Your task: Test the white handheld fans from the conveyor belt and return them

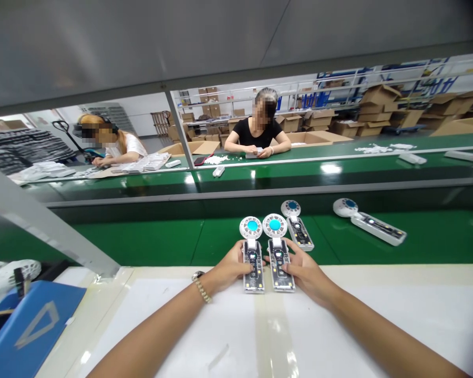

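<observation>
Two handheld fans stand side by side in my grasp, heads up, each with a round white head, a blue centre and a clear body showing dark electronics. My left hand (235, 268) is closed around the left handheld fan (254, 282), thumb on its front. Around the body of the right handheld fan (281, 282) my right hand (303, 270) is closed, its thumb also pressing the front. Small lights glow on both bodies. Just behind, a third fan (299, 233) lies on the green belt (220, 241), and a fourth fan (378, 228) lies farther right.
A white worktop (205, 336) spans the front. At left stand a blue bin (43, 325) and a slanted metal post (55, 226). Across the belt, one person (258, 131) and another person (110, 142) sit working beside small white parts (216, 159). Cardboard boxes (378, 107) are stacked behind.
</observation>
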Motion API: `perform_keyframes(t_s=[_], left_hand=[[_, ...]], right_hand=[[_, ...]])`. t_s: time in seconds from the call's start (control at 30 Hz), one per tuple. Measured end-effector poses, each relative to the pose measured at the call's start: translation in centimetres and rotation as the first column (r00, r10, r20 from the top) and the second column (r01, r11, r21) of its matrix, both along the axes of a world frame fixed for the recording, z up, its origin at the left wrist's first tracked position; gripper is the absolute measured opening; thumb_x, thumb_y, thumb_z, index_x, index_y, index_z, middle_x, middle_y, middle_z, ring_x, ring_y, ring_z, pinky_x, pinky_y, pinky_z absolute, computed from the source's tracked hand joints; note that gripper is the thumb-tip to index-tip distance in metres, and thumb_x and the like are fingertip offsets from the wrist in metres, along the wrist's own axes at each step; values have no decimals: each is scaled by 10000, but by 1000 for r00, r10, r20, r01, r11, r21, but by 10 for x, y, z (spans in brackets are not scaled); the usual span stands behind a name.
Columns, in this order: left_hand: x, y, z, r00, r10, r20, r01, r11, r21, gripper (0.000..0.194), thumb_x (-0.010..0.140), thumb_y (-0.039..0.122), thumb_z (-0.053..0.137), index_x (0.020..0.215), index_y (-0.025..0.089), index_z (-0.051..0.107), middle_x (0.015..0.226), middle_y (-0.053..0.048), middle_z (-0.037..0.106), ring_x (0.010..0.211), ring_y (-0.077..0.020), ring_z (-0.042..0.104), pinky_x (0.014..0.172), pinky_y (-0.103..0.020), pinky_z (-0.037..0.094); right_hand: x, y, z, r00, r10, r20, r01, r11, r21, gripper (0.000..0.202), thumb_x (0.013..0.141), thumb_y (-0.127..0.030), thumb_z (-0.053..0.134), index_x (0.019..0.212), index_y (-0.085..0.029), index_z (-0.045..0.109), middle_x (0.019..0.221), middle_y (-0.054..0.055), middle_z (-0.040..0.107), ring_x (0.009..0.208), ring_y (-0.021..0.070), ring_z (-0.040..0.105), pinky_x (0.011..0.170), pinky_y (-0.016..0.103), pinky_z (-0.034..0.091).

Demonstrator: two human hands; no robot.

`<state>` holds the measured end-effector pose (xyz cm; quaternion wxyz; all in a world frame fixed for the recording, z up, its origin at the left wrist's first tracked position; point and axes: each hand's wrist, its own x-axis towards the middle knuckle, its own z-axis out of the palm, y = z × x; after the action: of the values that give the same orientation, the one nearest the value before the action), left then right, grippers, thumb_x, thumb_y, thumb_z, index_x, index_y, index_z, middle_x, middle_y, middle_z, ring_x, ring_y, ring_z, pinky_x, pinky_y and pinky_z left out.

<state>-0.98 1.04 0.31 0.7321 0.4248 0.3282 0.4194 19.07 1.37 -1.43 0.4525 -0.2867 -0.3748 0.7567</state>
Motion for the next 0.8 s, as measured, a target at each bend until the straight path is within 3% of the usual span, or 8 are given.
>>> perform_keyframes(t_s=[0.53,0.8], left_hand=[[-4,3,-4,997,-75,-18,76,997,33,579,613,75,736,1096,168,430,1015,-107,571,924,-233,584,831,-397,433],[-2,1,0,998,-63,0,63,998,17,626,564,128,788,1077,179,433,979,-87,572,883,-229,599,767,-352,455]], right_hand=[[-1,-2,-10,998,-59,38,56,997,56,829,596,-252,762,1292,-279,311,1020,94,629,1061,318,555,853,499,436],[0,-5,1,1000,-10,-2,11,997,75,732,624,-226,746,1239,-287,353,1031,78,619,1061,293,555,851,456,442]])
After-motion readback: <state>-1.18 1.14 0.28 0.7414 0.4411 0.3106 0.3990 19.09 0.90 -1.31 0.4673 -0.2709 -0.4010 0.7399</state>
